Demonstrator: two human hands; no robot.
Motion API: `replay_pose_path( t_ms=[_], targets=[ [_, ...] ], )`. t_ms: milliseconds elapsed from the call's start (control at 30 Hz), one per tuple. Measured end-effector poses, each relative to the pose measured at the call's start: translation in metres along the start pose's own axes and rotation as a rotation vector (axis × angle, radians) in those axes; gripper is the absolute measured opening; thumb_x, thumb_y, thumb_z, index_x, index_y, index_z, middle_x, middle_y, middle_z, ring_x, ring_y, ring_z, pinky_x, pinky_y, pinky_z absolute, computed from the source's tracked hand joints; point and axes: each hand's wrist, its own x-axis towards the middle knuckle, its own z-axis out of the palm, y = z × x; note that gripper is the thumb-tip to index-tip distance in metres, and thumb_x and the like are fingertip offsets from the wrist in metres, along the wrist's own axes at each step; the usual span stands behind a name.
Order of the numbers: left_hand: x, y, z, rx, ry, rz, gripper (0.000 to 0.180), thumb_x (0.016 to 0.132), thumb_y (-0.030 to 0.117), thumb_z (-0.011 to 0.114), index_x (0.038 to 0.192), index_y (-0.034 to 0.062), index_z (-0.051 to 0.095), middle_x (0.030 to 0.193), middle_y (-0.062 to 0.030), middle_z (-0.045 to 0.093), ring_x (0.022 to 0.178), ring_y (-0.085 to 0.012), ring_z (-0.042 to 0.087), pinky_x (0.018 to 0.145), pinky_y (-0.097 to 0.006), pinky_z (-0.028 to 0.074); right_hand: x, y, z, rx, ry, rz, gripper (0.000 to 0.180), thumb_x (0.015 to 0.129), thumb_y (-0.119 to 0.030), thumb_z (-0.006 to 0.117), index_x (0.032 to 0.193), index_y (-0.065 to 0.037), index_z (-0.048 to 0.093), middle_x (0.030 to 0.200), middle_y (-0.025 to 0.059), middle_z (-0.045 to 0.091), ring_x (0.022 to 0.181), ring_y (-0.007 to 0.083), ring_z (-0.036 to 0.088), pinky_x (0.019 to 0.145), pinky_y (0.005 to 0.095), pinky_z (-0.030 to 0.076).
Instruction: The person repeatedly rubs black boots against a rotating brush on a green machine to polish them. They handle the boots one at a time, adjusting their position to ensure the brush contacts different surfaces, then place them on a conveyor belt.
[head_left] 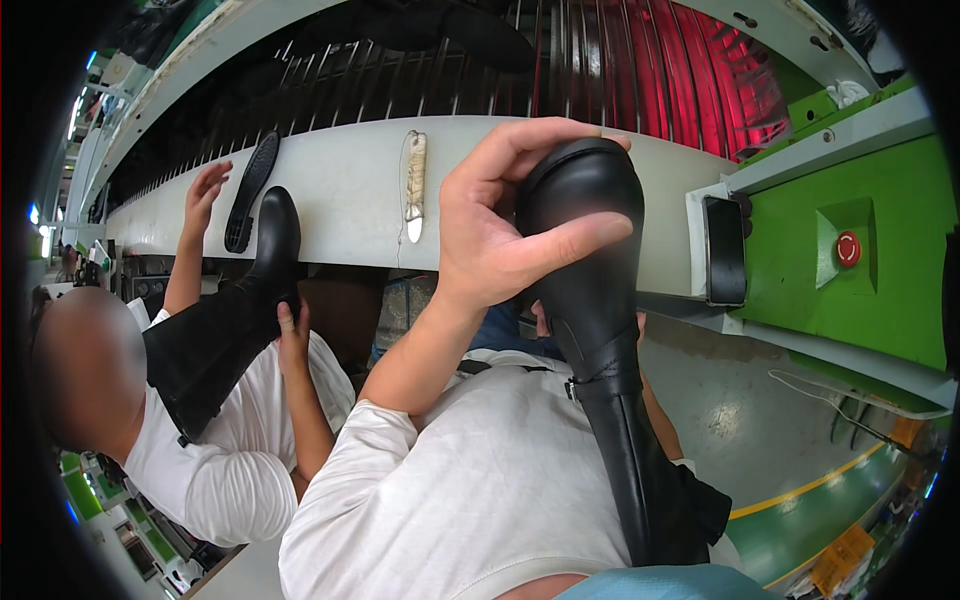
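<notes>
A tall black boot with a buckled ankle strap lies along my front, its rounded toe pointing away from me and its shaft running down to my lap. My left hand grips the toe end from the left, thumb across the upper and fingers round the far edge. Behind the ankle, my right hand is mostly hidden by the boot; bits of its fingers show at both sides, wrapped round it from beneath. A knife with a wrapped, pale handle lies on the white bench, left of my left hand.
At left, a co-worker in a white shirt holds another black boot near a black sole on the bench. Beyond the bench runs a metal roller conveyor, lit red at right. A phone and a green panel with a red button are at right.
</notes>
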Motion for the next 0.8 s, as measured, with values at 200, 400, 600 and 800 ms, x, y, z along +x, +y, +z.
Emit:
replay_pose_path(
  t_ms=[200, 400, 600, 800],
  targets=[
    [-0.002, 0.001, -0.001, 0.055, -0.031, 0.042, 0.066, 0.08, 0.002, 0.098, 0.14, -0.0038, 0.072, 0.131, -0.0167, 0.082, 0.114, -0.0217, 0.08, 0.103, -0.036, 0.065, 0.0, -0.002, 0.004, -0.018, 0.004, -0.035, 0.116, 0.098, -0.091, 0.04, 0.143, 0.013, 0.062, 0.114, 0.0353, 0.074, 0.09, 0.043, 0.076, 0.078, 0.0509, 0.063],
    [-0.003, 0.004, 0.002, 0.027, -0.029, 0.045, 0.064, 0.08, 0.003, 0.099, 0.139, -0.0036, 0.074, 0.129, -0.0163, 0.082, 0.113, -0.022, 0.081, 0.103, -0.036, 0.065, -0.005, -0.006, 0.008, 0.027, 0.04, -0.014, 0.105, 0.103, -0.082, 0.04, 0.138, 0.014, 0.064, 0.112, 0.0344, 0.075, 0.089, 0.0433, 0.076, 0.078, 0.0503, 0.063],
    [-0.008, 0.014, 0.006, 0.022, -0.016, -0.032, 0.062, 0.079, 0.002, 0.099, 0.136, -0.0046, 0.075, 0.127, -0.0166, 0.083, 0.113, -0.0223, 0.081, 0.103, -0.037, 0.065, -0.007, -0.007, -0.001, 0.005, -0.036, -0.026, 0.106, 0.099, -0.084, 0.062, 0.148, 0.01, 0.057, 0.117, 0.0304, 0.076, 0.094, 0.0354, 0.08, 0.079, 0.0431, 0.068],
    [-0.012, 0.018, 0.007, 0.061, -0.016, -0.03, 0.067, 0.078, 0.004, 0.101, 0.137, -0.0075, 0.074, 0.127, -0.0242, 0.083, 0.115, -0.0272, 0.081, 0.105, -0.039, 0.065, -0.012, -0.004, -0.012, -0.062, -0.033, -0.031, 0.105, 0.099, -0.083, 0.067, 0.15, 0.008, 0.057, 0.119, 0.0308, 0.076, 0.094, 0.0347, 0.082, 0.078, 0.0409, 0.069]
  ],
)
